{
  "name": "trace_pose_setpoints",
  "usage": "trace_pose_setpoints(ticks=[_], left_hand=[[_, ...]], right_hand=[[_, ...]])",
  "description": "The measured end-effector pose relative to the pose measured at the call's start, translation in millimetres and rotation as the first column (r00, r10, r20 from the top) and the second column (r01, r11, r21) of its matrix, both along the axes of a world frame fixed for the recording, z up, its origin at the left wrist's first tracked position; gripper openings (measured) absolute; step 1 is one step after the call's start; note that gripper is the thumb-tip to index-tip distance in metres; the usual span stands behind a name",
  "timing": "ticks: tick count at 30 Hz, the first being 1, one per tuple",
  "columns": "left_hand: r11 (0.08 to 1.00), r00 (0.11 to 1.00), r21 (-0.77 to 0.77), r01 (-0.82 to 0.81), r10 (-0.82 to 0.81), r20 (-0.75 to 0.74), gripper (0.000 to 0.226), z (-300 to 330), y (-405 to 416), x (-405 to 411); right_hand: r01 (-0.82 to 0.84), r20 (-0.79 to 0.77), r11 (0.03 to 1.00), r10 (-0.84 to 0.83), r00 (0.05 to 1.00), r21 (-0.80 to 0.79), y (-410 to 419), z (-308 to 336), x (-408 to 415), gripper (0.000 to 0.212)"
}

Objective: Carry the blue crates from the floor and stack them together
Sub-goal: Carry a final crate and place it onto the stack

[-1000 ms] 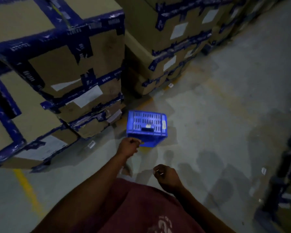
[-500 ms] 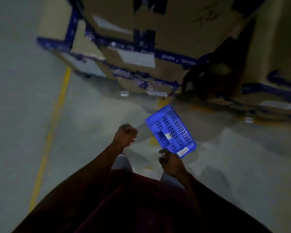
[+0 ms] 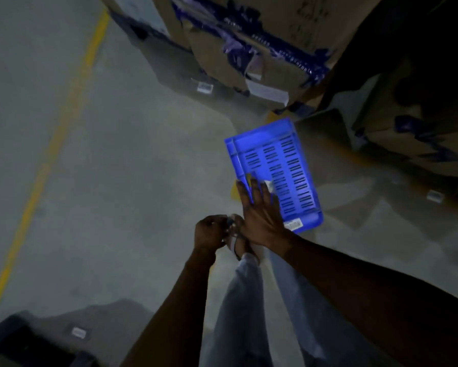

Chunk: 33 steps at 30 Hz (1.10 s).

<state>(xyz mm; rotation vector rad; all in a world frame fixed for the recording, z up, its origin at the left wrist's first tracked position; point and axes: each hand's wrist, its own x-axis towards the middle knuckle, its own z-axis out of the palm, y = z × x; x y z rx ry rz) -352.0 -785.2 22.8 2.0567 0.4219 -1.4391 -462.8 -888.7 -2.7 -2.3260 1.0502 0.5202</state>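
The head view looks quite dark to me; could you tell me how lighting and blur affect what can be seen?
Head view: dim overall; the blue crate glows oversaturated while the boxes at right sink into black; motion blur softens the floor and tape lettering; wide-angle bending curves the yellow line; the right hand stays readable, the left hand murky.

We see a grey concrete floor with a yellow painted line running along it. On it sit a blue slotted crate, taped cardboard boxes behind it, and our sandalled foot.
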Motion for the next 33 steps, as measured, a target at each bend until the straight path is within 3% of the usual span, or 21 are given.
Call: trace_pose_setpoints(ticks=[3, 7, 11, 14, 18, 21, 22, 24, 25, 28, 31, 33], left_hand=[[0.999, 0.999, -0.019, 0.050, -0.051, -0.019, 0.018, -40.4, -0.3, -11.7], [0.992, 0.994, -0.071, 0.103, -0.106, -0.036, 0.015, -66.7, -16.0, -30.2], [0.971, 0.974, -0.091, 0.222, -0.224, -0.016, 0.022, -108.0, -28.2, -45.6], [0.956, 0.957, -0.070, 0.285, -0.288, -0.029, 0.011, -171.6, -42.2, -59.2], [0.958, 0.959, 0.040, 0.283, -0.284, 0.022, 0.043, -292.5, -64.7, -70.0], [0.987, 0.986, 0.052, 0.152, -0.155, 0.065, 0.106, -419.0, -75.1, -73.8], [0.989, 0.988, 0.046, 0.138, -0.141, 0.067, 0.116, -433.5, -86.8, -76.0], [0.993, 0.989, -0.007, 0.117, -0.116, 0.089, 0.101, -434.5, -105.1, -77.9], [0.998, 0.994, -0.044, 0.046, -0.041, 0.097, 0.094, -397.0, -121.9, -75.0], [0.994, 0.994, -0.101, -0.052, 0.062, 0.095, 0.097, -385.5, -141.9, -67.1], [0.997, 1.000, -0.080, 0.005, -0.003, 0.030, 0.061, -390.4, -138.9, -56.5], [1.000, 1.000, -0.023, -0.002, 0.003, 0.020, 0.071, -398.2, -125.9, -43.5]], right_hand=[[-0.050, -0.084, 0.996, 0.044, 0.995, -0.074, 11.1, -25.7, -19.4, 0.100], [0.005, -0.091, 0.989, -0.019, 0.996, -0.147, -7.7, -25.5, -57.5, 0.087], [0.135, -0.015, 0.980, -0.139, 0.990, -0.144, -61.3, -12.3, -99.3, 0.081], [0.224, 0.096, 0.961, -0.210, 0.973, -0.165, -103.0, -9.9, -133.1, 0.075], [0.381, 0.156, 0.919, -0.364, 0.918, -0.099, -140.1, -16.7, -149.6, 0.075], [0.388, 0.186, 0.917, -0.367, 0.911, -0.094, -146.0, -22.6, -154.7, 0.076], [0.378, 0.198, 0.920, -0.353, 0.914, -0.104, -145.6, -24.3, -160.6, 0.077], [0.332, 0.181, 0.934, -0.306, 0.935, -0.131, -146.2, -30.8, -175.5, 0.079], [0.318, 0.164, 0.938, -0.295, 0.941, -0.140, -144.4, -32.6, -180.0, 0.079], [0.325, 0.133, 0.941, -0.311, 0.941, -0.097, -148.8, -30.8, -179.5, 0.079], [0.326, 0.150, 0.941, -0.310, 0.939, -0.096, -162.9, -28.3, -171.3, 0.079], [0.329, 0.114, 0.941, -0.320, 0.941, -0.073, -176.2, -20.9, -166.9, 0.078]])
